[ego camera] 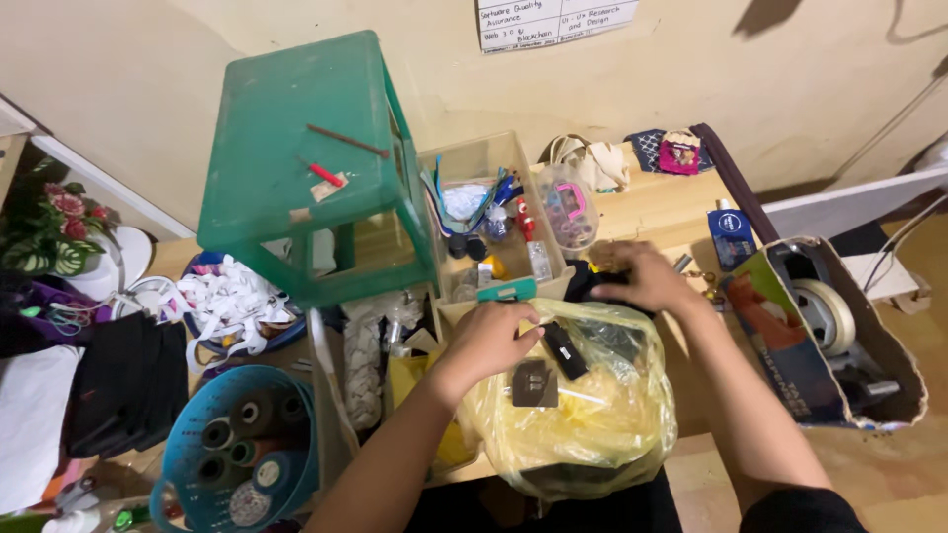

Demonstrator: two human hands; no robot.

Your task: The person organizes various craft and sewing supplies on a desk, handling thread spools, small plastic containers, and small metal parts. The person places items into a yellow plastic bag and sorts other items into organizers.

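Note:
A bulging yellow plastic bag point(583, 415) sits in front of me on the wooden floor. My left hand point(486, 341) rests on its top left edge, fingers curled around the plastic next to a small black object point(564, 349) and a dark square card point(534, 384). My right hand point(637, 276) reaches over the bag's far rim and grips a dark black item point(592, 283) there. What lies inside the bag is mostly hidden.
A green plastic stool point(296, 158) stands at the left. A clear box point(489, 222) of small craft items sits behind the bag. A blue basket point(237, 449) holds thread spools. An open cardboard box point(839, 336) with a tape roll stands at the right.

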